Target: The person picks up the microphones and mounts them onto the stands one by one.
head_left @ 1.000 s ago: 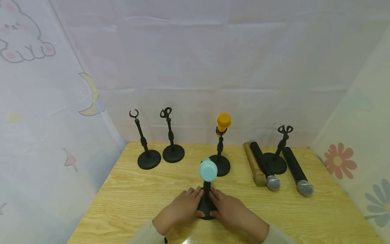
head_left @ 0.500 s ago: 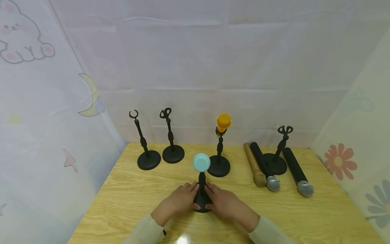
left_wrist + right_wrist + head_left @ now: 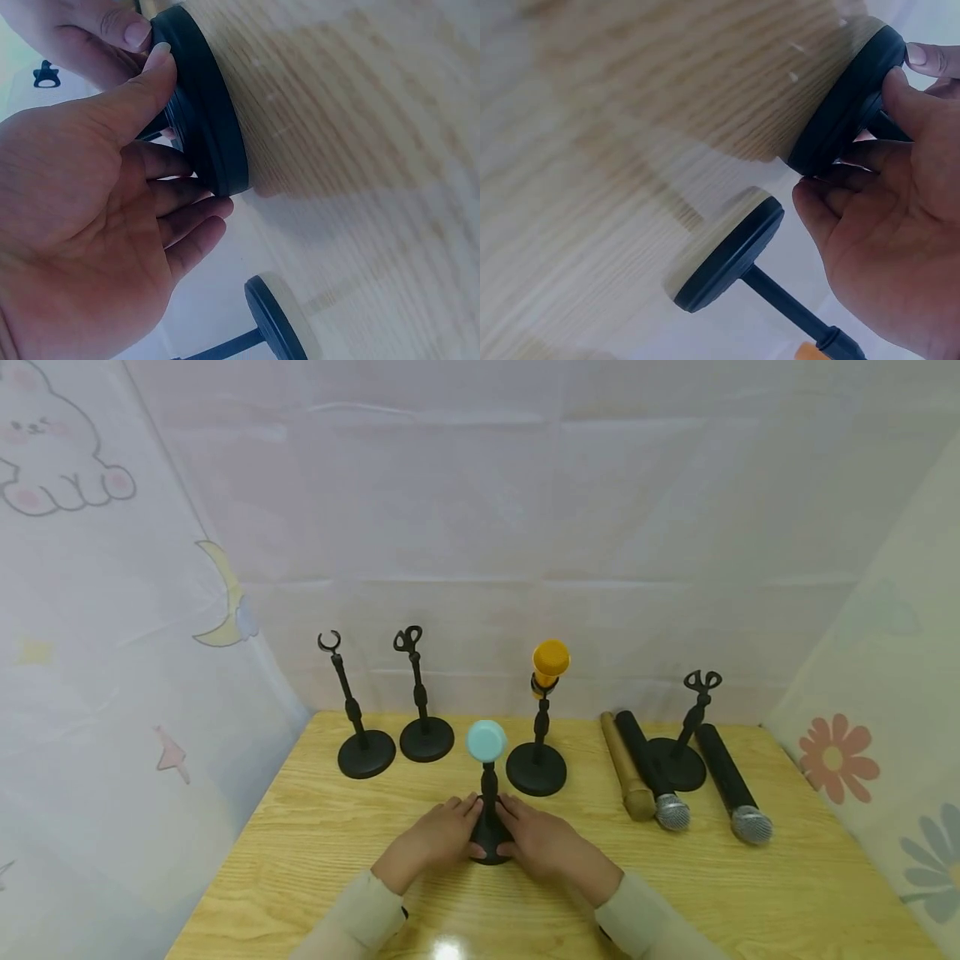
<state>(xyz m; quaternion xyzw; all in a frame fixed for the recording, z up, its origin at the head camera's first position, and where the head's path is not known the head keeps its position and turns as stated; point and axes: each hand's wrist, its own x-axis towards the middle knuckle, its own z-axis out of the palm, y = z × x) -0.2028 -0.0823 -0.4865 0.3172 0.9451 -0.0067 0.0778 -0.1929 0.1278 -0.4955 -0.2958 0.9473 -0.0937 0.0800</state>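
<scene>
A black desktop microphone stand (image 3: pixel 489 835) stands upright near the middle of the table, carrying a microphone with a light teal head (image 3: pixel 487 741). My left hand (image 3: pixel 442 833) holds the left side of its round base, thumb at the front rim and fingers along the side. On the opposite side my right hand (image 3: pixel 542 842) grips the same base. Up close in the left wrist view, the thumb presses the top of the base (image 3: pixel 210 112) while fingertips reach its edge. The right wrist view gives the mirrored hold on the base (image 3: pixel 844 109).
Behind stands a microphone stand with a yellow microphone (image 3: pixel 551 660). Two bare stands (image 3: pixel 365 753) (image 3: pixel 426 739) are at the back left, another stand (image 3: pixel 678 764) at the right. Around that one lie a gold microphone (image 3: pixel 626 764) and two black microphones (image 3: pixel 652 768) (image 3: pixel 731 785). Curtains (image 3: pixel 480 527) enclose the table.
Both hands have slid the stand with the teal microphone away from the body and slightly left across the table. The other stands and microphones have stayed put.
</scene>
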